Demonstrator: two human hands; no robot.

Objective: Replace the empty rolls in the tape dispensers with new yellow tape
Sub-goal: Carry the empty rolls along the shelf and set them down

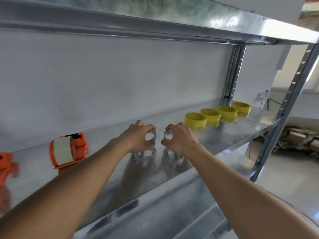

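The left edge cuts off one orange dispenser. Motion blur smears the empty rolls, partly hidden behind curled fingers.

No text, label or number is legible anywhere.

I see a galvanised metal shelf running across my view, its surface shiny enough to throw blurred reflections. Above it sits a second metal shelf, and two perforated uprights hold the right end. Behind the shelves is a plain pale wall. Off to the right, down on the light floor, lies a heap of cardboard scraps — blurred, hard to make out.
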